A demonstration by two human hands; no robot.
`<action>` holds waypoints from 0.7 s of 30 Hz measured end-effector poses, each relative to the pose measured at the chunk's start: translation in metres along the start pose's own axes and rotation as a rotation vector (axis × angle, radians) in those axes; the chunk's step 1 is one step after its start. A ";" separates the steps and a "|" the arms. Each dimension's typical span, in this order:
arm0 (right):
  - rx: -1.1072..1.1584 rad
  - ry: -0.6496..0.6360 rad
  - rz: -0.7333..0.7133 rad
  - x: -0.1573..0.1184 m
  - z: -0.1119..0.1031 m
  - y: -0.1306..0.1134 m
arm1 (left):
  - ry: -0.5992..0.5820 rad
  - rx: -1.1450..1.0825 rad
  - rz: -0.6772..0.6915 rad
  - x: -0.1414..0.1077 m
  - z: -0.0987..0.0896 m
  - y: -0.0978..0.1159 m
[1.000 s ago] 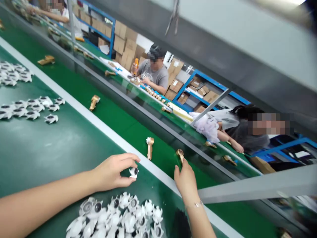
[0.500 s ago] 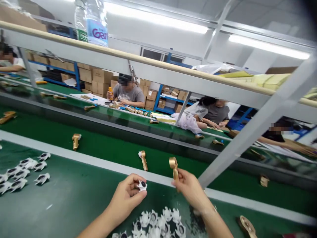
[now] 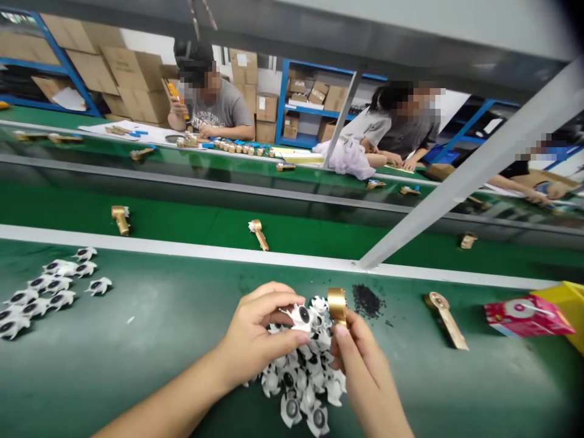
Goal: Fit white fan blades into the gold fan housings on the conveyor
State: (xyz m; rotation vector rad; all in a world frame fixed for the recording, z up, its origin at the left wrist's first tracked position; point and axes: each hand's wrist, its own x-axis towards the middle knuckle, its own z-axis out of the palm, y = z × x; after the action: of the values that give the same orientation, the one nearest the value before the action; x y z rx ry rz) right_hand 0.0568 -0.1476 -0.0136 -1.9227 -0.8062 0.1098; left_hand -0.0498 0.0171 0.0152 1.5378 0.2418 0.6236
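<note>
Between the thumb and fingers of my left hand (image 3: 262,331) is a small white fan impeller (image 3: 301,317) with a dark round centre. My right hand (image 3: 360,359) grips a gold handheld fan housing (image 3: 337,305) by its lower part, with the round head upward. The impeller and the housing are close together, with a small gap between them. Below both hands lies a heap of white impellers (image 3: 292,407), partly hidden by my fingers. Another gold housing (image 3: 444,319) lies on the green table to the right.
More white impellers (image 3: 39,292) lie at the left. Small black bits (image 3: 366,300) are scattered right of the heap, and a pink box (image 3: 527,316) sits at far right. Gold housings (image 3: 258,234) lie on the belt beyond a slanted metal post (image 3: 438,198). Co-workers sit across.
My view has tilted down. Both hands have come closer together over the heap, and the right hand has brought the gold housing in from near the belt edge beside the impeller.
</note>
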 end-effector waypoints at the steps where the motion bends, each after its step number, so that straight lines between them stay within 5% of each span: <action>1: 0.082 -0.030 0.107 -0.001 0.000 -0.006 | 0.000 -0.016 0.003 -0.001 0.002 -0.001; 3: 0.223 -0.100 0.274 -0.004 -0.001 -0.017 | 0.004 -0.035 0.007 -0.003 0.007 -0.003; 6: 0.248 -0.173 0.320 -0.004 -0.004 -0.021 | 0.066 -0.015 -0.004 -0.007 0.015 -0.007; 12: -0.034 -0.188 0.002 0.009 -0.016 0.000 | 0.227 0.080 -0.135 -0.004 0.024 -0.009; 21: -0.234 -0.193 -0.382 0.019 -0.007 0.014 | 0.255 -0.090 -0.324 0.006 0.018 -0.021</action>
State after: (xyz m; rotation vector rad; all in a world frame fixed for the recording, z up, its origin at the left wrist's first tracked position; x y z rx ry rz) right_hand 0.0811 -0.1456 -0.0169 -1.9555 -1.3528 -0.0345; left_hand -0.0306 0.0064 -0.0025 1.2949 0.6350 0.5622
